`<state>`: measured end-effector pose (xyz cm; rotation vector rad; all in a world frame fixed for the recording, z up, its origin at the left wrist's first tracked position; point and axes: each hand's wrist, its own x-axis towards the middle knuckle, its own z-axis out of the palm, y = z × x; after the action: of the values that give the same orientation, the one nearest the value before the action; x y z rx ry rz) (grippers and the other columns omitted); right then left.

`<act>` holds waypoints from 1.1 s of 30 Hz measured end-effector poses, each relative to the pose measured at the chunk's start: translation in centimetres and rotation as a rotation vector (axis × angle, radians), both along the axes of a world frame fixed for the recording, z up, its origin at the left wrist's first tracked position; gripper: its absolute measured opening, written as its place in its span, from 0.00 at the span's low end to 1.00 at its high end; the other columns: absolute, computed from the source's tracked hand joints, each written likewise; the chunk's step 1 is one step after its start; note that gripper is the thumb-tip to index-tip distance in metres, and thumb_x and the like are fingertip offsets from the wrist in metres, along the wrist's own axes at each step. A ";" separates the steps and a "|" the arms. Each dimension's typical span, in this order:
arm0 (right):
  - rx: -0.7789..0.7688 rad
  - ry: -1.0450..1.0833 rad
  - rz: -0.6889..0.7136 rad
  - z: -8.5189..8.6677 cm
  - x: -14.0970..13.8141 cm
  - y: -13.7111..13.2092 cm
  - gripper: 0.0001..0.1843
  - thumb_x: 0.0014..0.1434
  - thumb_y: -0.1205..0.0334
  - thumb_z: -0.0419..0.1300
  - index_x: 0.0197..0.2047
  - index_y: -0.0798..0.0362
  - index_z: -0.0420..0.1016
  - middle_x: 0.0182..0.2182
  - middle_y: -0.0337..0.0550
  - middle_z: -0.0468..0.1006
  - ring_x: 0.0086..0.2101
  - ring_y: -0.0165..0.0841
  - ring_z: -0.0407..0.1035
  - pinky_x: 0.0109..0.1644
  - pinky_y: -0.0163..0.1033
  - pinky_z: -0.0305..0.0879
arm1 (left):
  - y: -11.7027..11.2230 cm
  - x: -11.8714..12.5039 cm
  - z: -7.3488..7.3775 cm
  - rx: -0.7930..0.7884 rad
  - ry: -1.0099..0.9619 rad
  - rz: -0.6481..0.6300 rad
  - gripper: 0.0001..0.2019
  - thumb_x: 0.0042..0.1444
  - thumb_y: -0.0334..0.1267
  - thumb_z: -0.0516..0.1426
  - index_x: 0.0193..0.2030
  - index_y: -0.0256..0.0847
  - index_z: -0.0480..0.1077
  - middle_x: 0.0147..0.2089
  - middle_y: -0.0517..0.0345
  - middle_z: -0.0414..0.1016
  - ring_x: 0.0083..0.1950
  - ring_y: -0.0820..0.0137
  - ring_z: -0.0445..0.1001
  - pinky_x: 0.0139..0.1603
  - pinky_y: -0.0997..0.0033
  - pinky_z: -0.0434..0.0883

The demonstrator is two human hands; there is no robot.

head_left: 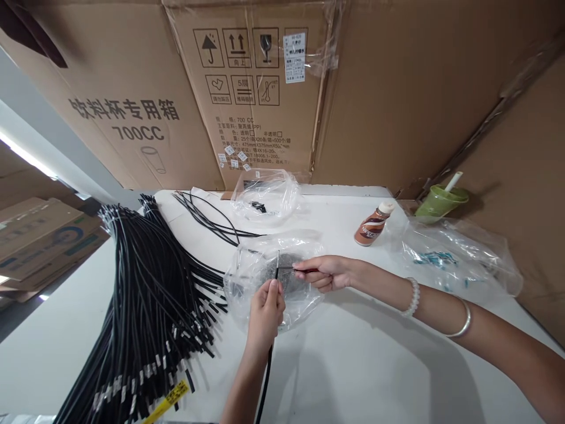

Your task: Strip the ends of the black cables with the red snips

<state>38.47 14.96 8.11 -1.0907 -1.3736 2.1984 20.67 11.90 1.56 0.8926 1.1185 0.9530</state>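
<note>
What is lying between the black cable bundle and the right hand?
The head view shows a clear bag with grey contents between the bundle and right hand; also there, the left hand holds a black cable.

Decent gap between the forearms (247, 368) over the white table (375, 377) — but left's jammed by black cables (141, 282), cardboard boxes (397, 94) wall off the back, and a bottle (371, 227) stands beyond the right forearm (382, 284).

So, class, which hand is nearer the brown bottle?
Right. The right hand is left of the bottle and lower in view; the left hand is farther left and lower.
</note>
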 end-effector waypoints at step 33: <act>1.687 -0.446 -0.398 5.4 -3.4 -8.9 0.19 0.68 0.50 0.49 0.32 0.54 0.67 0.15 0.28 0.62 0.16 0.21 0.55 0.21 0.32 0.49 | -5.8 -2.6 7.0 0.287 -0.971 -0.579 0.23 0.68 0.41 0.46 0.20 0.40 0.48 0.07 0.74 0.43 0.05 0.88 0.36 0.09 0.85 0.44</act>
<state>35.11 6.06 13.54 -0.8817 -2.0864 0.0639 18.03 6.14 8.52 0.7614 -0.1104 0.8890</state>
